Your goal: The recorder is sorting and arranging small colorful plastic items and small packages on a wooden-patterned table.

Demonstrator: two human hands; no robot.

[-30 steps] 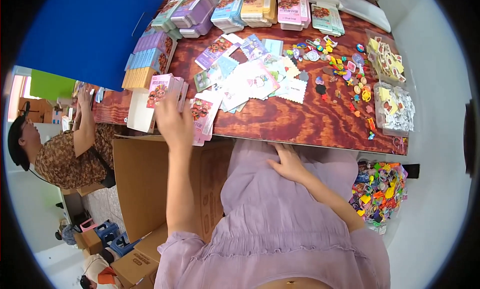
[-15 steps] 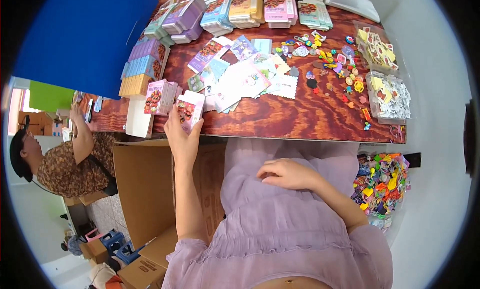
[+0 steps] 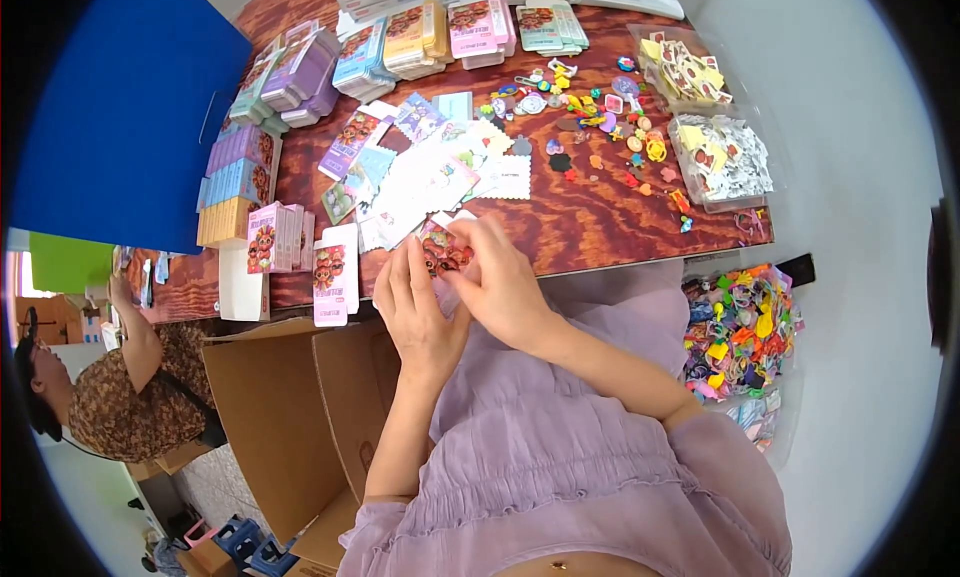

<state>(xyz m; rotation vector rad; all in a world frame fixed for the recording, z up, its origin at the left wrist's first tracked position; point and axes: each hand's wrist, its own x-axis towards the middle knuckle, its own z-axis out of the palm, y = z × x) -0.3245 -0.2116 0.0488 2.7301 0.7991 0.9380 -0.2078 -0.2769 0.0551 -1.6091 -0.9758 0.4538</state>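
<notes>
At the table's front edge, my left hand [image 3: 422,312] and my right hand [image 3: 507,292] are together on a small pink carton [image 3: 442,249] with a printed picture. My left fingers press its left side; the fingers of my right hand pinch it from the right, hiding part of it. To the left of my hands lies a flat pink carton [image 3: 333,277] with its flaps out, close to the edge. Beyond it, several filled-looking pink cartons [image 3: 278,239] stand in a row. A loose pile of cards and stickers [image 3: 410,182] spreads just past my hands.
Stacked coloured cartons [image 3: 415,42] line the table's back. Small charms [image 3: 600,117] lie scattered at the right, beside a clear tray of silvery pieces [image 3: 690,192]. Below stand an open cardboard box [image 3: 270,427] and a bin of colourful trinkets [image 3: 740,327]. Another person [image 3: 130,387] works at the left.
My right hand has risen from my lap to join the left on a pink carton. My left hand has moved right. A flat pink carton now lies at the edge; the view has shifted.
</notes>
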